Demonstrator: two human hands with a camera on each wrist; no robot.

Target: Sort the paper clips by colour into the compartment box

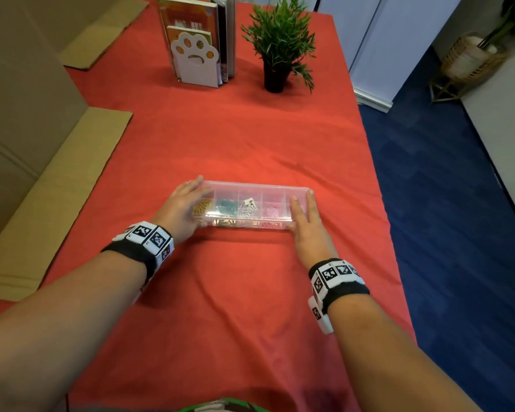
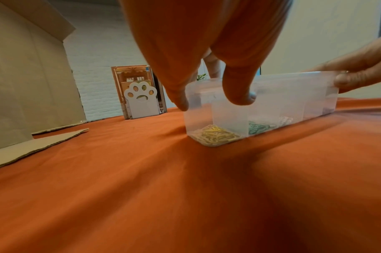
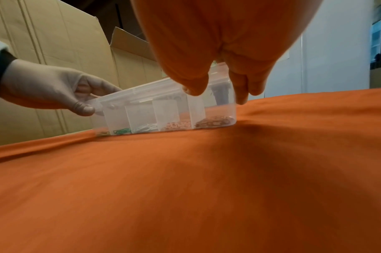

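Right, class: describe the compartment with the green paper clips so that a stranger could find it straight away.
On the red tablecloth a clear plastic box lies between the left hand and the right hand. Count from the left hand's end: the green paper clips fill the second compartment. Yellow clips lie on one side of them and white clips on the other.

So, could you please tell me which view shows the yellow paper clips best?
The left wrist view: the yellow paper clips lie close and sharp. In the head view they are small beside the left hand; the right wrist view barely shows them.
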